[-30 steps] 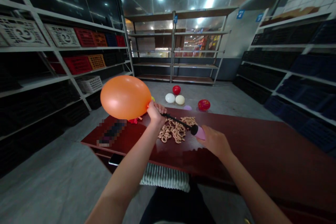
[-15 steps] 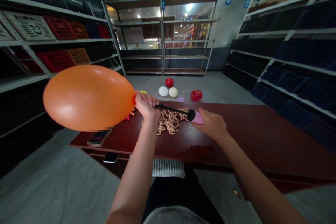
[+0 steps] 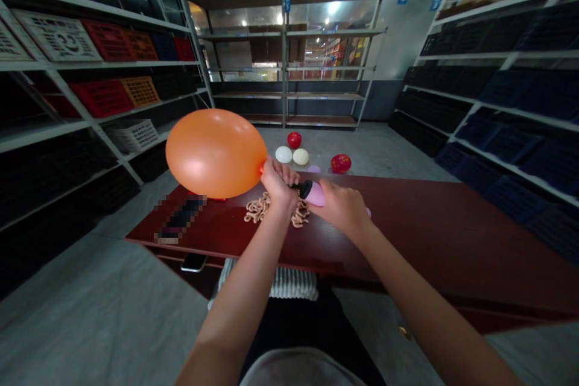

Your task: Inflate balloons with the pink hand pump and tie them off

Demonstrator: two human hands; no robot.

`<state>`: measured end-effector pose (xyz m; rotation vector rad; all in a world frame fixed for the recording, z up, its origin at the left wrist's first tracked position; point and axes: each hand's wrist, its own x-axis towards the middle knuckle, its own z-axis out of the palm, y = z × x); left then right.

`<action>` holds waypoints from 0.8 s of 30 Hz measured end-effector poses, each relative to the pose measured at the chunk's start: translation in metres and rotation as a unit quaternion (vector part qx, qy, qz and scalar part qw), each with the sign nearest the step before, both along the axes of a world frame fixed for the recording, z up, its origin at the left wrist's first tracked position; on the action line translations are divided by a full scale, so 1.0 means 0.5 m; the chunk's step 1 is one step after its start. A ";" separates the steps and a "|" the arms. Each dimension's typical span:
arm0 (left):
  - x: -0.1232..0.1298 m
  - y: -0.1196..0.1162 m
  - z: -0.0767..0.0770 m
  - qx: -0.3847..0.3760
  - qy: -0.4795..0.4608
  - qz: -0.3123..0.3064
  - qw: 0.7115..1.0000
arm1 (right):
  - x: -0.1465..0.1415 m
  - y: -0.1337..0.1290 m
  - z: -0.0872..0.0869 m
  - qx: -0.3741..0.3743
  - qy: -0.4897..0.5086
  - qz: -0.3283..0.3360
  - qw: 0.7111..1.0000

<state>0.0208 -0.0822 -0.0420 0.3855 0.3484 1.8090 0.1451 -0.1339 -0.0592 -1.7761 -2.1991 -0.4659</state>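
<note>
An inflated orange balloon (image 3: 215,154) points off to the left over the table. My left hand (image 3: 279,184) is closed around its neck and the black end of a balloon pump. My right hand (image 3: 342,208) grips the pink body of the balloon pump (image 3: 315,194), close beside the left. Between the hands only a short black part of the pump shows. Beneath the left hand lies a pile of tan, curly uninflated balloons (image 3: 257,208), partly covered by the hand and wrist.
The dark red table (image 3: 407,223) carries a blurred-out phone-like object (image 3: 181,220) at left. Beyond its far edge, red balloons (image 3: 341,163), a white balloon (image 3: 283,155) and a cream balloon (image 3: 301,157) rest on the floor. Racks with crates (image 3: 97,98) line both sides.
My hands have come together, and the pump's black rod that showed between them has slid in. The orange balloon has shifted right and looks smaller in view.
</note>
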 end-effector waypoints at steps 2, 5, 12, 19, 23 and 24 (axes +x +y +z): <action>-0.016 0.009 0.005 -0.008 0.004 0.000 1.000 | -0.002 0.009 -0.005 0.011 0.005 0.011 1.000; -0.042 0.028 0.010 -0.022 0.004 0.014 1.000 | 0.001 0.026 -0.014 0.018 0.004 0.033 0.999; -0.119 0.066 0.019 -0.019 0.011 0.031 0.999 | 0.073 0.041 -0.033 0.014 -0.040 0.041 0.998; -0.143 0.046 0.046 0.020 0.021 0.021 0.999 | 0.150 0.041 -0.018 0.066 -0.097 0.080 0.990; -0.134 0.021 0.086 0.078 0.029 0.040 0.996 | 0.138 0.042 0.003 0.097 -0.070 0.063 0.991; -0.132 0.014 0.095 0.088 0.028 0.049 0.995 | 0.133 0.041 0.009 0.097 -0.059 0.057 0.992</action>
